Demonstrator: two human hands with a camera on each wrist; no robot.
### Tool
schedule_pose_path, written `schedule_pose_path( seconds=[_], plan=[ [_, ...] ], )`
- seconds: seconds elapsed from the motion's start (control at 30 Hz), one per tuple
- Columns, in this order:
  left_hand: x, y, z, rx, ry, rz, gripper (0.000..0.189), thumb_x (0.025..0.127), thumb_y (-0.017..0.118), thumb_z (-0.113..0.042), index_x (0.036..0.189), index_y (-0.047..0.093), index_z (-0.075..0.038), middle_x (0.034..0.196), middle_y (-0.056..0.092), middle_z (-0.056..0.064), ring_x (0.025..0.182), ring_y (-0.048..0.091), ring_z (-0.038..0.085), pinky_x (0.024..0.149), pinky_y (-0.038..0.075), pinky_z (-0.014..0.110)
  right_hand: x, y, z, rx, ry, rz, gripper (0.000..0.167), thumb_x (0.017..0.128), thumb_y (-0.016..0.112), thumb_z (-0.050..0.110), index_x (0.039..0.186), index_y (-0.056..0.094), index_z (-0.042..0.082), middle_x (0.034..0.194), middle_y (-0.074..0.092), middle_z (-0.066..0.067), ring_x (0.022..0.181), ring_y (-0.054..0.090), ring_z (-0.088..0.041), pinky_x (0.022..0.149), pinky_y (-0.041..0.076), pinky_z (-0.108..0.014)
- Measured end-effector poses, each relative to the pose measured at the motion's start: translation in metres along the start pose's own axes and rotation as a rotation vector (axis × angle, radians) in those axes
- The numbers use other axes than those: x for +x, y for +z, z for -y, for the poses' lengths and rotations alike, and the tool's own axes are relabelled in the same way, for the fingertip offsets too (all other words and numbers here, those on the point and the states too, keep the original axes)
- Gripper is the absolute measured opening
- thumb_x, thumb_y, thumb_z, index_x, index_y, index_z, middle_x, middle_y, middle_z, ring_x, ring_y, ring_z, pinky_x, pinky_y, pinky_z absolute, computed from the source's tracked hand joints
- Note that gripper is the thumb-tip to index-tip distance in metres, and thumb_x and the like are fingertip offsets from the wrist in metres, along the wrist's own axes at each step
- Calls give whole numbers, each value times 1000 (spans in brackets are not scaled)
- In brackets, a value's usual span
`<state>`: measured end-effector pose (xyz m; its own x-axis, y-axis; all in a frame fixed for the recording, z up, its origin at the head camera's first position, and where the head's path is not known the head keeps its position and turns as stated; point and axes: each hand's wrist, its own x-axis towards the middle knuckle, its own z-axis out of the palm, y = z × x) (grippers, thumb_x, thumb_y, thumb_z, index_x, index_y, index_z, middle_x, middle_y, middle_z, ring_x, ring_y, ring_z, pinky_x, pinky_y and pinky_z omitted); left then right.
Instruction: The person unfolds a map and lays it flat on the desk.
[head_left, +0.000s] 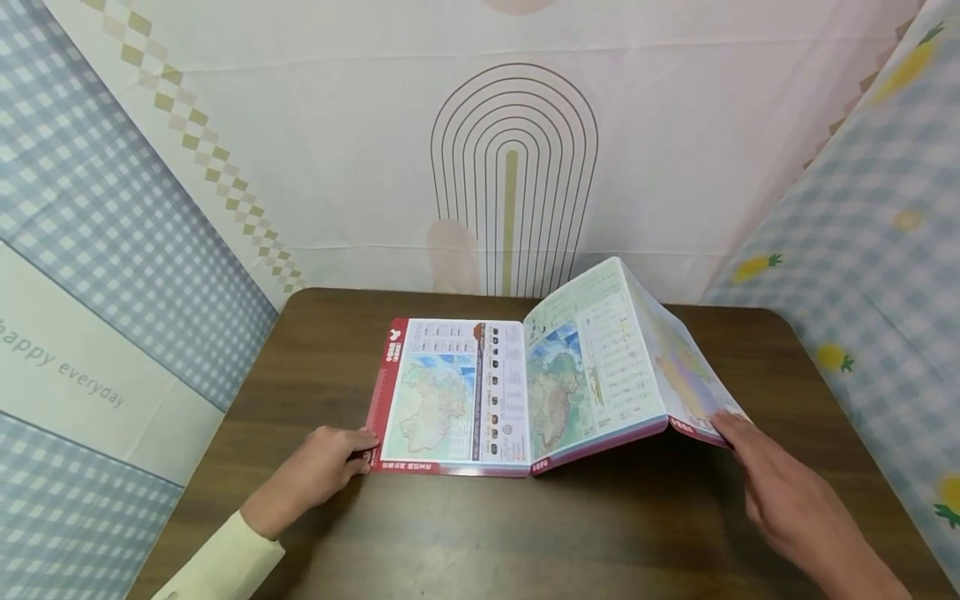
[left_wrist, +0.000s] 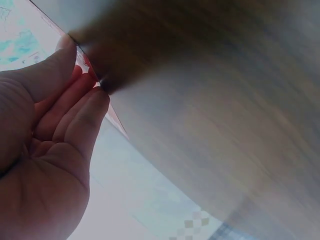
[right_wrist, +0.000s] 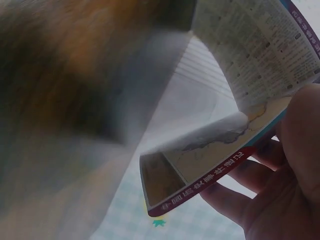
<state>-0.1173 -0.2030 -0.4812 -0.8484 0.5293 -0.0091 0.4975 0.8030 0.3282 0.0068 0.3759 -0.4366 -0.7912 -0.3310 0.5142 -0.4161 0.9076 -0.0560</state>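
An open map book [head_left: 450,400] with red borders is spread across the wooden table. Its left page, printed with a map and rows of small pictures, lies flat. The middle page [head_left: 588,375] slopes up to a raised fold, and the right-hand page [head_left: 682,358] slants down from there. My left hand [head_left: 318,467] pinches the lower left corner between thumb and fingers. At the lower right corner, my right hand [head_left: 787,492] grips the slanting page. In the right wrist view, the fingers [right_wrist: 227,202] lie behind a red-edged page [right_wrist: 215,160] with white lettering.
The brown table [head_left: 435,542] has rounded far corners. A pale cloth [head_left: 345,167] with an arch pattern hangs behind it. Blue checked cloth [head_left: 97,167] stands on the left, and checked cloth with yellow fruit prints [head_left: 847,250] on the right.
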Motion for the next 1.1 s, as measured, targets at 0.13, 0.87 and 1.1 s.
schedule_pose_path(
  seconds=[0.13, 0.87, 1.1],
  plan=[
    [-5, -3, 9, 9, 22, -10, 37, 85, 88, -9, 121, 81, -10, 118, 80, 4, 102, 77, 22, 85, 62, 41, -10, 4, -7, -54, 48, 89, 77, 80, 62, -5, 155, 50, 7, 138, 66, -20, 140, 56, -16, 73, 54, -43],
    [-35, -22, 58, 118, -99, -27, 43, 81, 89, -5, 122, 78, -1, 118, 78, 22, 101, 77, 36, 83, 62, 51, -46, 38, -2, -136, 1, 281, 72, 66, 80, -2, 136, 65, 3, 131, 71, -20, 109, 72, -40, 76, 58, -56],
    [-39, -26, 51, 118, -154, 4, 37, 83, 88, -7, 119, 79, -1, 110, 79, 18, 85, 73, 27, 75, 60, 48, -44, 42, 7, -155, 108, 480, 49, 87, 78, 4, 135, 68, 7, 136, 69, -15, 116, 71, -36, 78, 59, -53]
  ],
)
